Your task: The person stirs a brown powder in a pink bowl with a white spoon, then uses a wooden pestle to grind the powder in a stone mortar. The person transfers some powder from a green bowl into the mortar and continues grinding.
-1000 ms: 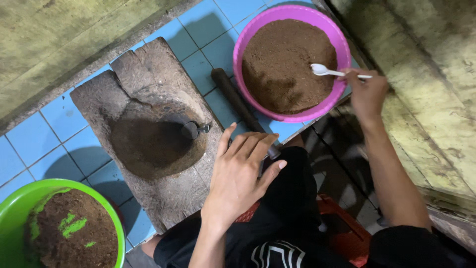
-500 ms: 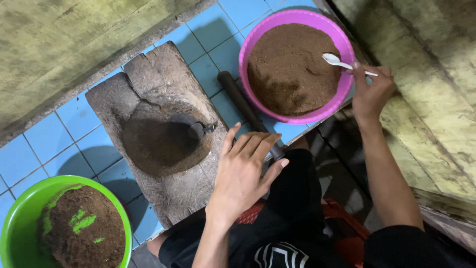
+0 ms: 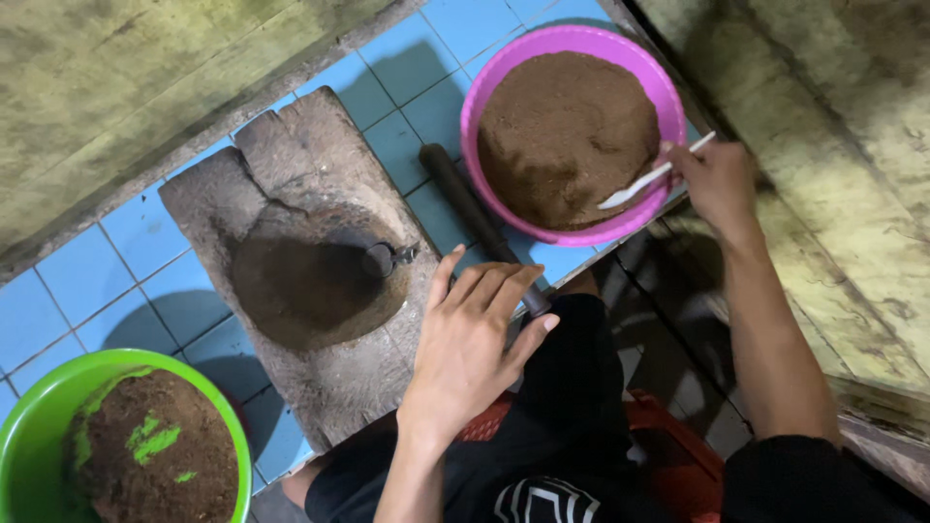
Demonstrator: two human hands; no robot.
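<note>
My right hand grips a white plastic spoon whose bowl dips into the brown ground paste in a pink bowl. My left hand rests flat, fingers spread, on the near edge of a grey grinding stone slab. The slab's hollow holds a dark smear of paste and a small metal spoon. A dark stone roller lies between the slab and the pink bowl, its near end under my left fingers.
A green bowl with brown paste stands at the bottom left. Blue floor tiles surround everything, bordered by mossy concrete on the far side and right. My dark-clothed knees and a red stool are below.
My right hand has brought the white spoon down from the bowl's far-right rim into the paste at its near-right side. The left hand stays on the slab. The view has shifted slightly.
</note>
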